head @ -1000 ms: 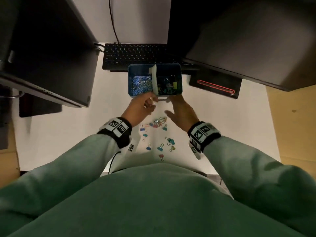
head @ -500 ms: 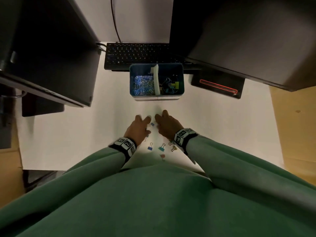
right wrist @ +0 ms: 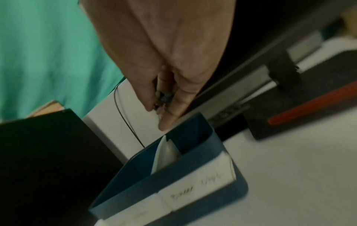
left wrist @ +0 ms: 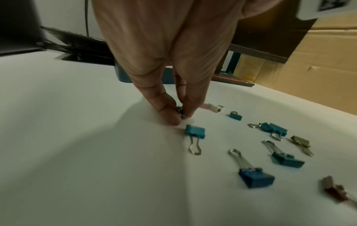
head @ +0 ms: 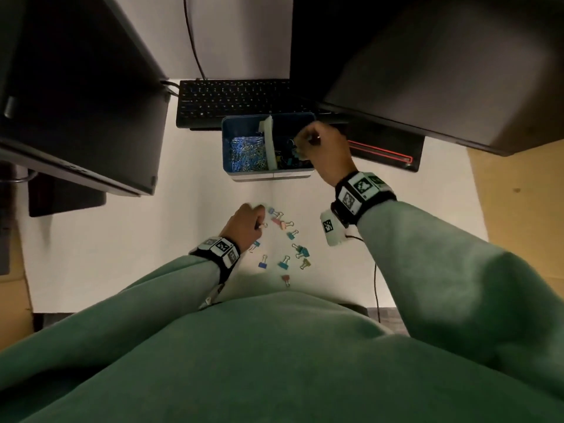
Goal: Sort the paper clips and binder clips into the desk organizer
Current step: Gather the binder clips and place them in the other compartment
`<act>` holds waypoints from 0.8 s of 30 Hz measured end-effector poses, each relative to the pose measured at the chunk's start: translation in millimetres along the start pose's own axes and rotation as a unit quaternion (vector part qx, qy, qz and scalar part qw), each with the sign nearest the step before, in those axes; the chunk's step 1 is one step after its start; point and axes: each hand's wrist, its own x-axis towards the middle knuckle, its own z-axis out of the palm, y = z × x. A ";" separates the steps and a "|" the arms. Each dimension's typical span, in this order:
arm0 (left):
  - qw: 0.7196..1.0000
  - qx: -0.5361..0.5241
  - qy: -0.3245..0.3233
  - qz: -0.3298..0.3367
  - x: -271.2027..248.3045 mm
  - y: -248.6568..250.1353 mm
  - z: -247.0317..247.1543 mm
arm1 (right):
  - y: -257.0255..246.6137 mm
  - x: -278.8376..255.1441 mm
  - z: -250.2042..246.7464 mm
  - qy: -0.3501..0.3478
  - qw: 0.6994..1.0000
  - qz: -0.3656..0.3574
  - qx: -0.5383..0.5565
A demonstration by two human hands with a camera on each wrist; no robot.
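A blue desk organizer (head: 228, 161) (right wrist: 139, 182) stands before the keyboard, split by a white divider (head: 269, 141); paper clips (head: 246, 152) fill its left half, binder clips lie in the right half. My right hand (head: 308, 141) (right wrist: 161, 104) hovers over the right half, fingers bunched round small binder clips (right wrist: 164, 97). My left hand (head: 258, 221) (left wrist: 180, 117) is down on the desk, thumb and fingers pinching a small clip (left wrist: 180, 110) at the left of the scattered binder clips (head: 283, 264) (left wrist: 195, 132).
A black keyboard (head: 235, 99) lies behind the organizer. Dark monitors (head: 85, 93) overhang left and right. A black stand with a red stripe (head: 381, 152) sits right of the organizer. Cardboard (head: 518, 209) borders the white desk on the right.
My right hand has risen from the clip pile to above the organizer's right half, carrying clips. My left hand stayed at the pile and now pinches a clip.
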 end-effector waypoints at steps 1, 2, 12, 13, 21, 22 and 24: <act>1.000 0.002 -0.001 0.000 -0.8 -0.2 -2.2 | -4.2 6.6 -0.6 -0.016 0.996 -0.018 -0.090; 1.000 0.002 -0.001 0.001 -1.1 0.8 -5.4 | -7.9 7.1 -1.2 -0.032 0.985 -0.038 -0.165; 0.969 -0.130 0.177 0.115 39.8 101.0 -105.1 | 78.7 -120.2 30.4 -0.311 0.868 0.072 -0.381; 0.968 -0.121 0.189 0.114 44.9 105.6 -110.0 | 87.9 -129.5 36.4 -0.316 0.860 0.069 -0.396; 0.999 0.039 0.011 -0.022 0.0 49.2 7.4 | 113.7 -148.1 56.3 -0.246 0.884 0.003 -0.399; 0.998 0.043 0.011 -0.033 -1.2 46.3 20.7 | 115.7 -147.8 58.0 -0.240 0.886 0.015 -0.398; 0.998 0.044 0.015 -0.034 1.1 48.2 33.0 | 115.3 -145.3 58.9 -0.216 0.906 0.048 -0.361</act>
